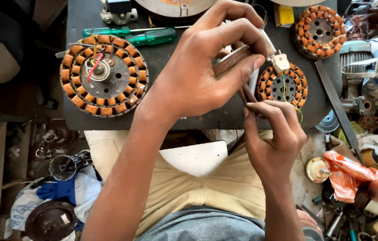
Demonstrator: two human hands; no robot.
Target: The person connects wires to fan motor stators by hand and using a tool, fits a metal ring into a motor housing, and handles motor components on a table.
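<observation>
Here, one dark worktop [189, 118] seen from above, with three copper-wound motor cores on it

Left hand [202, 67]: closed around a flat brown ring-shaped part [231, 60], gripped edge-on between thumb and fingers, above the middle of the worktop

Right hand [271, 143]: fingers pinched narrow on a thin dark tool or wire end [247, 94], its tip touching the underside of the ring; which of the two it is cannot be told

Small wound core [283, 87]: just right of the hands, with yellow and green wires and a white plug [281, 61] above it, near the left fingertips

Large wound core [104, 75]: far left, red wire at its hub, lying untouched

Third wound core [319, 30]: far right corner, untouched

Green-handled screwdriver [149, 36]: beyond the large core, lying flat

Progress, as a judgement: work on the ring is under way and not finished; the ring is off any core and held in the air, nothing is yet fitted together

Near edge: tan trousers, white sheet on the lap, orange bag [354, 172] on the floor at right
</observation>
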